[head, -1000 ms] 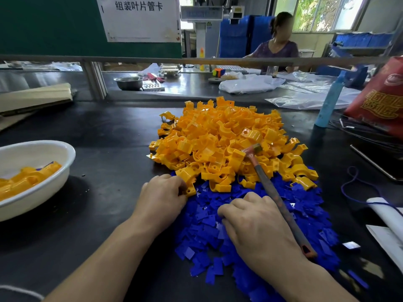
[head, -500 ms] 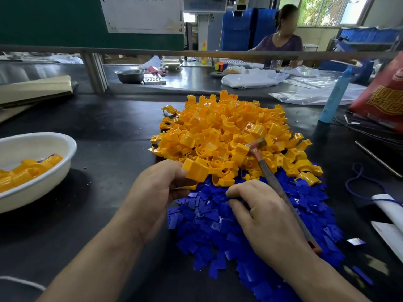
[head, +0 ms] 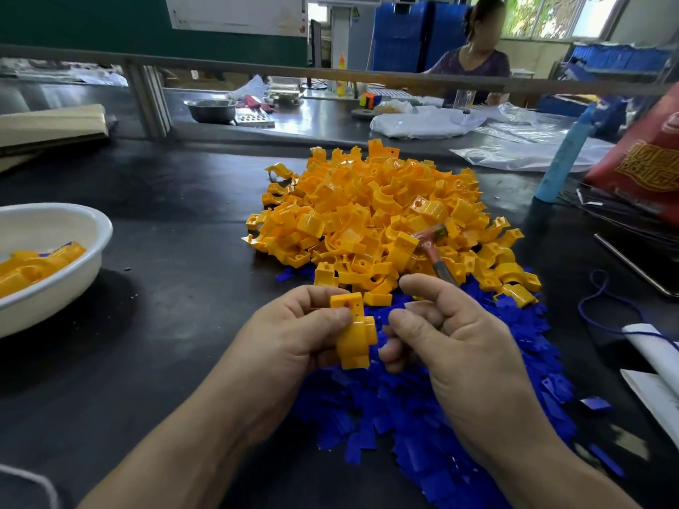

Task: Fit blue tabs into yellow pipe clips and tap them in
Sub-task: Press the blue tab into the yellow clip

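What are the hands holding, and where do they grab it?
The left hand pinches a yellow clip near its middle; right hand grips the small hammer by its handle.

Dark worktable (head: 165,200); green board (head: 92,27) upper left; daylit windows (head: 540,16) upper right; blue crates (head: 400,38) stacked between.

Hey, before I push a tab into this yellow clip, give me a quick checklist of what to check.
1. Yellow clip gripped in left hand: ok.
2. Blue tab pinched in right hand: cannot tell, fingers hide it.
3. Tab seated in clip: not ok, no blue shows on it.
4. Hammer held: ok, handle runs under right fingers.
5. Blue tab pile within reach: ok, under both hands.
6. White bowl has room: ok.
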`<state>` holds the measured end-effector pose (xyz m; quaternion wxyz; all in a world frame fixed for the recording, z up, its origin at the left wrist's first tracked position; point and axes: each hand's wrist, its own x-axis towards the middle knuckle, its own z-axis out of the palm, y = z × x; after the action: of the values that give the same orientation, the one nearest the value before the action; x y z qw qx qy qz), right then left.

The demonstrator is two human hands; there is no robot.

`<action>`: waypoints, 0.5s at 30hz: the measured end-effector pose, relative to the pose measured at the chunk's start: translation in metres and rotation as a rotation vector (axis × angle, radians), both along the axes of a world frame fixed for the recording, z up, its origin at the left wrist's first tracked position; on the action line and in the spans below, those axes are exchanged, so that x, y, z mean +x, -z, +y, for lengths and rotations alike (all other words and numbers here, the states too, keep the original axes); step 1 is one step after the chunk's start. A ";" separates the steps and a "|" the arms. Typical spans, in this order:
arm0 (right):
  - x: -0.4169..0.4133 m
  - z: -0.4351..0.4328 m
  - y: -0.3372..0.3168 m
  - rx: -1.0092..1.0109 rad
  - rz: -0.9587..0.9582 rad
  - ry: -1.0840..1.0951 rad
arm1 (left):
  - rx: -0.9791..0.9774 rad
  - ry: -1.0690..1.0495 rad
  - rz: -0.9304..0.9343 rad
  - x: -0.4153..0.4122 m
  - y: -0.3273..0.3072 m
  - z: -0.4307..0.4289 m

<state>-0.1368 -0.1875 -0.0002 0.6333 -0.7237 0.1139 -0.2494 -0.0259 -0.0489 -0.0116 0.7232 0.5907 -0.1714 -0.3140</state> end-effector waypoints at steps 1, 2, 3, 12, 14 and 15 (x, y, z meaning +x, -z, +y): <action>0.000 0.000 0.000 0.024 -0.008 -0.005 | -0.019 0.011 -0.013 -0.001 0.001 0.000; 0.000 0.000 -0.001 0.026 -0.013 -0.005 | -0.036 0.019 -0.023 -0.002 0.000 0.000; 0.000 0.000 -0.001 0.012 -0.015 -0.002 | -0.047 0.025 -0.034 -0.003 0.000 0.000; -0.005 0.004 -0.009 -0.137 0.018 0.003 | -0.014 0.040 -0.093 -0.006 -0.004 0.000; -0.007 0.004 -0.009 -0.195 0.028 -0.006 | -0.010 0.068 -0.095 -0.007 -0.005 0.000; -0.007 0.003 -0.009 -0.228 0.027 -0.001 | -0.004 0.076 -0.093 -0.007 -0.005 0.001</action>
<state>-0.1439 -0.1847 0.0087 0.5453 -0.7945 0.0928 -0.2505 -0.0327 -0.0481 -0.0068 0.7034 0.5961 -0.2278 -0.3132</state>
